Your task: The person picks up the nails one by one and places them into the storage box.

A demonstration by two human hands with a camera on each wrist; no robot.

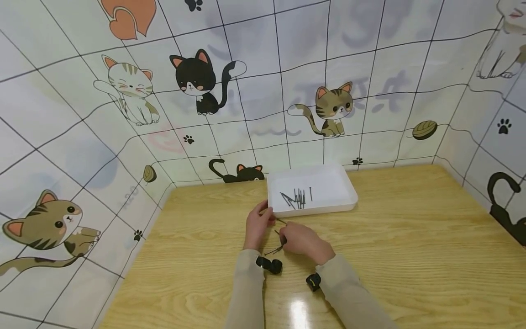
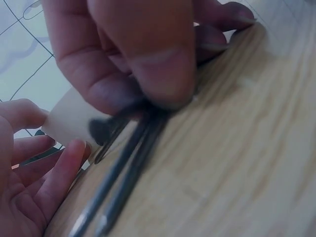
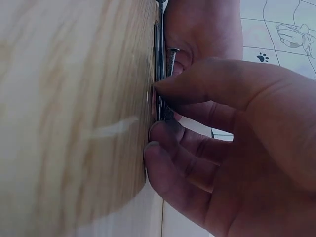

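My right hand (image 1: 302, 240) pinches several dark nails (image 2: 118, 182) between thumb and fingers, low over the wooden table in front of the tray. Their shafts stick out past the fingertips, and one nail head shows blurred in the left wrist view. A nail (image 1: 281, 220) also shows between the two hands. My left hand (image 1: 258, 224) rests at the front left corner of a white tray (image 1: 316, 211), its fingers touching the tray's side. Inside the tray lie several nails (image 1: 301, 198), mostly grouped at the left, with a single nail (image 1: 311, 194) apart from them.
The tray stands toward the back of the wooden table (image 1: 411, 237), near the wall (image 1: 263, 128) covered with cat drawings and grid lines. Side walls close in at left and right. Black wrist cameras (image 1: 269, 265) sit on both forearms.
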